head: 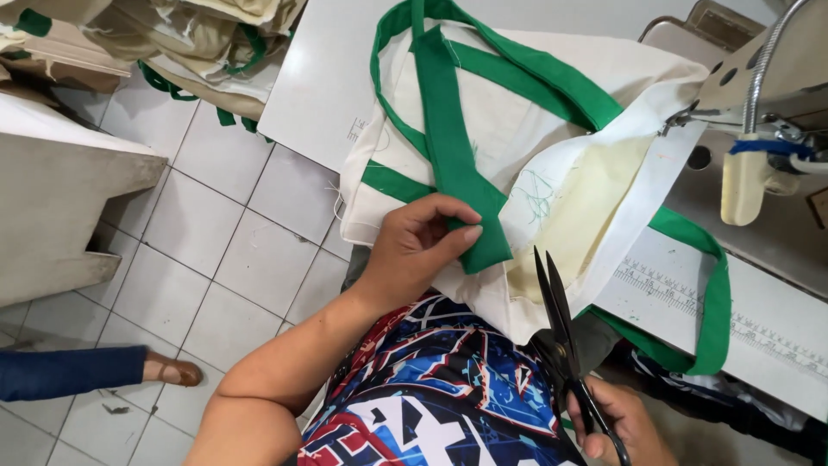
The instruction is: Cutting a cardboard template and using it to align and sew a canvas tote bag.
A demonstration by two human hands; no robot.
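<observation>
Head view: the left hand (423,246) sits just below the middle of the frame, thumb and fingers pinched together on the lower end of a green strap (453,151). That strap runs long and flat from about 12 o'clock down to its cut end near 6 o'clock of the bag, leaning slightly so the lower end drifts toward 5 o'clock. It belongs to a cream canvas tote bag (535,103) trimmed in green, which lies spread over the white sewing table (319,78) and hangs off its near edge onto the person's lap.

At 5 o'clock from the left hand, the right hand (617,423) is closed around the handles of black scissors (561,332). Their long axis is nearly upright in the frame, the tips pointing toward 12 o'clock, tilted a touch to 11, with the blades slightly parted. The tips lie over the cream fabric just right of the strap's end, not touching the strap.

At 2 o'clock stands the sewing machine (759,78). A printed ruler strip (759,332) crosses the table edge at 4 o'clock. More cream bags (198,43) are piled at 11 o'clock, and another person's sandalled foot (172,371) rests on the tiled floor (233,250) at 8 o'clock.
</observation>
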